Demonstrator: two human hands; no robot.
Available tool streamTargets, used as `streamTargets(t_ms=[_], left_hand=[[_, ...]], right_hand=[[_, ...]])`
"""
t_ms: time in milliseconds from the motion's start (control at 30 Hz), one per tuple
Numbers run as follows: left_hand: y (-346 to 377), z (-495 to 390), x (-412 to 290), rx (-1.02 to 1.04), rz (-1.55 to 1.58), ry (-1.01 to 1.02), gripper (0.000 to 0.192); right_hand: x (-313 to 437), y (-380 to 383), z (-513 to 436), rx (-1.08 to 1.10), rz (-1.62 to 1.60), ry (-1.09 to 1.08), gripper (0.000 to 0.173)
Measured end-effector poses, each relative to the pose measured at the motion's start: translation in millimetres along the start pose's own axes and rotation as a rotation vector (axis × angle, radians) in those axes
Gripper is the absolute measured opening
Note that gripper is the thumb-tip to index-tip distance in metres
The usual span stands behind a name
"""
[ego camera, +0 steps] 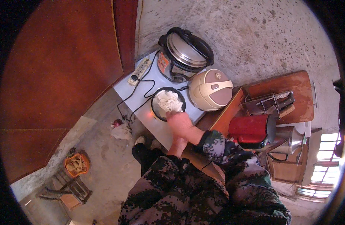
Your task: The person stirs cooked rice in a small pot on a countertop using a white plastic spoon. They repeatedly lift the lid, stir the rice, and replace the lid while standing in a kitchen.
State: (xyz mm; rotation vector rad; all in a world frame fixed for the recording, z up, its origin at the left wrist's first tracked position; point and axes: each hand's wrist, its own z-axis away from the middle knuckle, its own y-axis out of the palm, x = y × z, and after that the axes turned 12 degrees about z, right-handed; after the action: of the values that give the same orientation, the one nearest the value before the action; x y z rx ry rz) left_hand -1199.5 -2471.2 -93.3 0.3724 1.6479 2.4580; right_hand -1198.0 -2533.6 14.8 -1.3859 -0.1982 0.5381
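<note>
A small round electric pan with a dark rim stands on a white tabletop. Crumpled white material, like cloth or paper, fills much of it. My right hand reaches over the pan's near rim with its fingertips at the white material; it appears to pinch it. Below and partly behind it is my left hand, close to the near side of the pan. The right hand and wrist hide its fingers, so what it touches does not show. An orange light glows beside the pan.
Behind the pan stand an electric pressure cooker and a beige rice cooker. A power strip with black cords lies at left. Rightward are a knife rack, a red kettle and a metal kettle. A wooden chair is on the floor.
</note>
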Motion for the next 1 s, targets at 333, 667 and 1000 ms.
streamTargets(t_ms=[333, 667, 1000], left_hand=[[-5, 0, 2, -0.143, -0.067, -0.037, 0.068], [-10, 0, 3, -0.099, -0.036, -0.033, 0.072], [-12, -1, 3, -0.060, -0.015, -0.032, 0.066]], right_hand=[[-63, -76, 35, -0.246, -0.463, 0.212, 0.009], [-73, -55, 57, -0.273, -0.581, 0.434, 0.019], [-63, -48, 56, -0.337, -0.457, 0.406, 0.018]])
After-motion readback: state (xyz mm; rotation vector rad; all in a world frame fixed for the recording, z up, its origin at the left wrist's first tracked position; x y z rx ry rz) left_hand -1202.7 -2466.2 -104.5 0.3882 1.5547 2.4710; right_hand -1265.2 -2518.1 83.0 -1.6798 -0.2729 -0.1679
